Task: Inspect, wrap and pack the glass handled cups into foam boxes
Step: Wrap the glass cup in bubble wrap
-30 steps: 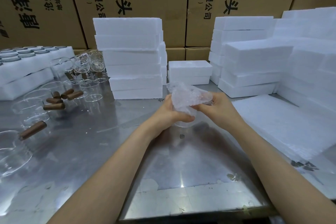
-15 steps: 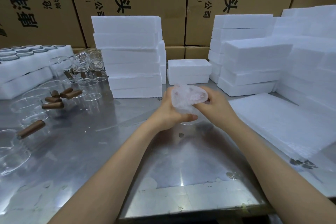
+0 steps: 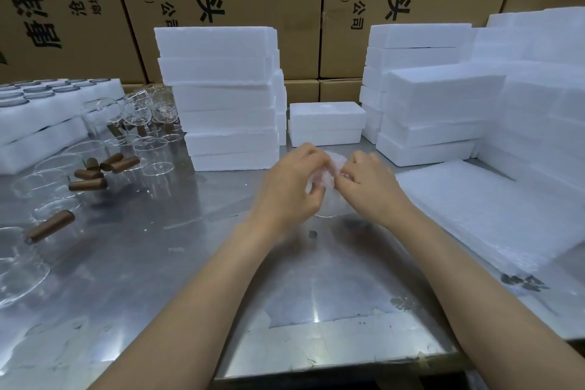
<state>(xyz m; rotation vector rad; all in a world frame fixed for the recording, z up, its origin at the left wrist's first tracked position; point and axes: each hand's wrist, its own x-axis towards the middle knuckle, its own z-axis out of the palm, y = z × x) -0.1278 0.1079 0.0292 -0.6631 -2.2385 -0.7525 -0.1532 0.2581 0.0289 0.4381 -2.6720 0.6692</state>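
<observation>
- Cardboard cartons point(image 3: 364, 9) at twelve o'clock, behind the foam: black print running sideways, reading "技有限公司", "(西区)", and large "-P头".
- Carton at ten o'clock point(image 3: 60, 9): large characters, partly cut off, not legible in full.

Both bare arms reach forward and come close in the middle. The left hand point(image 3: 289, 187) has curled fingers that grip a wrapped cup point(image 3: 327, 180). The right hand point(image 3: 368, 184) pinches its wrap from the other side, knuckles up.

Soft overhead light, glare on the steel table point(image 3: 164, 263), motion-blurred hands, wide-angle bowing at edges
</observation>
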